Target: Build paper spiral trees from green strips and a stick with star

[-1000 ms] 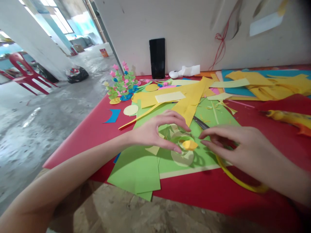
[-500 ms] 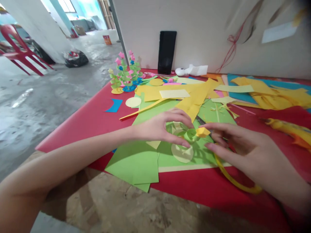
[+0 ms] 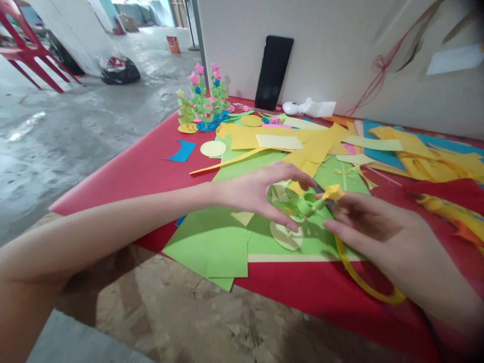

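A small green paper plant (image 3: 305, 205) with curled leaves and a yellow paper star (image 3: 333, 192) at its tip leans to the right over the green sheets. My left hand (image 3: 278, 194) arches around the leaves, thumb and fingers apart on either side. From the right comes my right hand (image 3: 372, 222), its index finger against the star's stem and its thumb apart below. Whether hidden fingers support the plant I cannot tell. Beneath lies a pale yellow paper disc (image 3: 285, 237). Scissors with a yellow handle (image 3: 357, 280) lie partly under my right hand.
Finished-looking paper plants (image 3: 204, 101) stand at the table's back left corner. A phone (image 3: 274, 73) leans on the board behind. Yellow paper strips (image 3: 446, 156) are heaped at back right, near a yellow glue gun (image 3: 446, 206). Green sheets (image 3: 212, 247) cover the middle.
The view has tilted slightly downward. The star and leaves have shifted right and a little up. My left thumb and fingers are wider apart; my right hand has barely moved.
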`<state>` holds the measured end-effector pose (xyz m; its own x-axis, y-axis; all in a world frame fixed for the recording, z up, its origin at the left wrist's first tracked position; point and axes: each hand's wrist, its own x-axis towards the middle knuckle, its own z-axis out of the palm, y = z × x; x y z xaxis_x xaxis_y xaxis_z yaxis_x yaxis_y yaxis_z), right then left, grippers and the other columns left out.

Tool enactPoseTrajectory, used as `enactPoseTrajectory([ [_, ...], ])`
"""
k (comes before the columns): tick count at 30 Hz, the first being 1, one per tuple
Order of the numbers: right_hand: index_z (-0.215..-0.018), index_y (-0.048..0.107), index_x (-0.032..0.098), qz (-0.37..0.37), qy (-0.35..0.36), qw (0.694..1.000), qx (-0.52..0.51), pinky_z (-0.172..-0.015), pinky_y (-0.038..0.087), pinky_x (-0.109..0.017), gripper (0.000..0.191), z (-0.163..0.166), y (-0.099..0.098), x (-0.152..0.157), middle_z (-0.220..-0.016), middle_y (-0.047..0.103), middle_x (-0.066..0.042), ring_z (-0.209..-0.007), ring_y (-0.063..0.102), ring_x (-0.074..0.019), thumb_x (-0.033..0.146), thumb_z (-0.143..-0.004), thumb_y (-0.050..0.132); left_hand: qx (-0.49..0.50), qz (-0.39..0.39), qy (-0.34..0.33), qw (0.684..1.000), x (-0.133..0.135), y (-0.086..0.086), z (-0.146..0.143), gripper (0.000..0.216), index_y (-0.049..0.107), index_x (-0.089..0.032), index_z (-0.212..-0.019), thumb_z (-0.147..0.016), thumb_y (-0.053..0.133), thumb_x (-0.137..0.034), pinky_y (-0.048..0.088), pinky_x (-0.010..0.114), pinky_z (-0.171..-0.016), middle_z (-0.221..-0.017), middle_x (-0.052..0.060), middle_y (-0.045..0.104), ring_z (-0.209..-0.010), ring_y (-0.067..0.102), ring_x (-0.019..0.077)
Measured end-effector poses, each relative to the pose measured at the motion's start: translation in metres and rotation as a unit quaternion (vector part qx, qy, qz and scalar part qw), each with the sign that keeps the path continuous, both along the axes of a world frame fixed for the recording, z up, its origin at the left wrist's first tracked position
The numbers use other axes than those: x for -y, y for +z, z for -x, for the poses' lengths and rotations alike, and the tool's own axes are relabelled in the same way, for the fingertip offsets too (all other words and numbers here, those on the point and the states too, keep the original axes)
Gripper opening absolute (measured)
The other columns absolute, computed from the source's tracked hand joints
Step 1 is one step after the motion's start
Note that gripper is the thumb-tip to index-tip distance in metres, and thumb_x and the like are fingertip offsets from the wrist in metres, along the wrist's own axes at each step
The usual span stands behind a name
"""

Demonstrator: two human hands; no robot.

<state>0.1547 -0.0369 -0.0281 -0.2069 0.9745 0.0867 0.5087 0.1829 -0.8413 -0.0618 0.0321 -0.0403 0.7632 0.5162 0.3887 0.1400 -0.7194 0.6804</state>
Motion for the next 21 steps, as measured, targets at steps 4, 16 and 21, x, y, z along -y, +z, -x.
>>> enactPoseTrajectory([
  [4,-0.09,0.061,0.022,0.001,-0.005,1.0,-0.002,-0.06,0.046,-0.022,0.027,0.0,0.001,0.0,-0.068,0.054,0.002,-0.062,0.053,-0.0115,0.037,-0.069,0.068,0.028,-0.068,0.069,0.995,0.006,0.018,0.008,0.041,0.054,-0.017,-0.104,-0.07,0.068,-0.034,0.042,0.031,-0.087,-0.103,0.009,0.059,-0.098,0.054,0.0188],
  [16,-0.082,0.06,0.024,-0.053,0.003,0.999,-0.007,-0.054,0.044,-0.018,0.023,0.001,-0.003,-0.001,-0.063,0.054,0.004,-0.057,0.053,-0.0097,0.039,-0.068,0.068,-0.274,-0.249,0.031,0.928,0.089,-0.009,0.015,0.041,0.052,-0.011,-0.114,-0.091,0.034,-0.04,0.04,0.03,-0.046,-0.055,0.0,0.06,-0.05,0.057,0.0166],
  [21,-0.084,0.059,0.026,-0.108,0.015,0.994,0.028,-0.056,0.044,-0.017,0.016,0.002,-0.003,0.003,-0.062,0.053,0.006,-0.056,0.052,-0.0085,0.034,-0.072,0.066,-0.265,-0.231,0.033,0.936,0.085,-0.014,0.015,0.039,0.055,-0.013,-0.109,-0.091,0.032,-0.039,0.039,0.031,-0.046,-0.057,-0.001,0.061,-0.052,0.057,0.0166],
])
